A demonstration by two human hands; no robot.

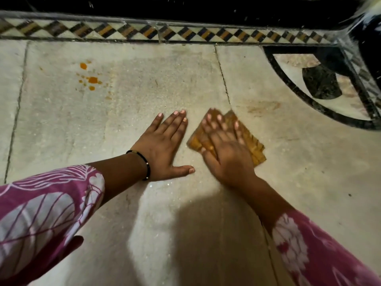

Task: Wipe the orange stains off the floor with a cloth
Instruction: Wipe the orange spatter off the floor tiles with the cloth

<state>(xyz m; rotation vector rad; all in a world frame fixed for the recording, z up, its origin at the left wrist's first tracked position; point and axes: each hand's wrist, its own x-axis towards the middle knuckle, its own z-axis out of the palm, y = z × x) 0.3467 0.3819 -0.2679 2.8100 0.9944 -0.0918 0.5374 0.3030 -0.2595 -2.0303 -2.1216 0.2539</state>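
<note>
While the orange stains (89, 78) lie untouched, well left of and beyond both hands, the wiping would best carry the cloth (247, 139) across to them under even pressure. The right hand (224, 149), fingers spread, presses the cloth flat; the left hand (165, 147) braces on the floor (144, 79), fingers together, thumb out.

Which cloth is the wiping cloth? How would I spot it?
On the pale stone floor, look beside the dark crack. The folded, ribbed mustard-yellow cloth lies flat under the right hand. The left hand beside it rests on bare stone.
</note>
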